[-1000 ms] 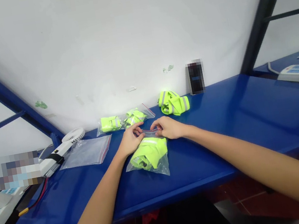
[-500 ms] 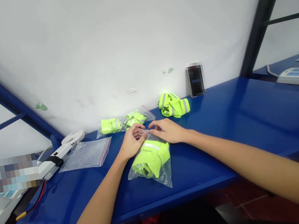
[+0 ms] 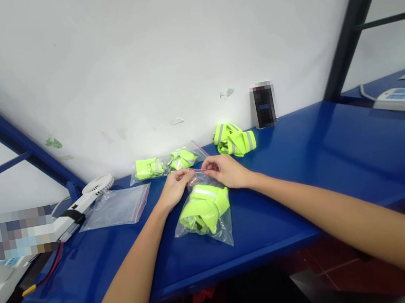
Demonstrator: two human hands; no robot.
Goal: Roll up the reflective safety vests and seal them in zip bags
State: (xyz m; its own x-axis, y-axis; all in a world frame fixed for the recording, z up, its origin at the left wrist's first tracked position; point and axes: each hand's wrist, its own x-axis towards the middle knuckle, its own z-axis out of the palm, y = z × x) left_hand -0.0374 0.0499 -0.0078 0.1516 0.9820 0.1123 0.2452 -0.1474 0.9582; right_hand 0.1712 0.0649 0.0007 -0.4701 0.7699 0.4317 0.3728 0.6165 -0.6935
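A clear zip bag [image 3: 224,235] lies on the blue table with a folded yellow-green reflective vest [image 3: 204,207] inside it. Its red-lined top edge points away from me. My left hand [image 3: 175,187] pinches the left end of that edge between thumb and fingers. At the right part of the same edge, my right hand [image 3: 226,171] has its fingertips closed on the plastic. The vest fills the middle of the bag, below both hands.
Two bagged yellow-green bundles [image 3: 148,168] lie by the wall, with loose ones [image 3: 235,140] to their right. Flat clear bags [image 3: 114,209], a white handheld fan [image 3: 97,184] and power strips are at the left. A dark, blurred-out box [image 3: 264,106] leans on the wall.
Both hands have shifted slightly along the bag's top edge, and the left fingers have straightened into a pinch. The bag's lower end has moved a little away from me.
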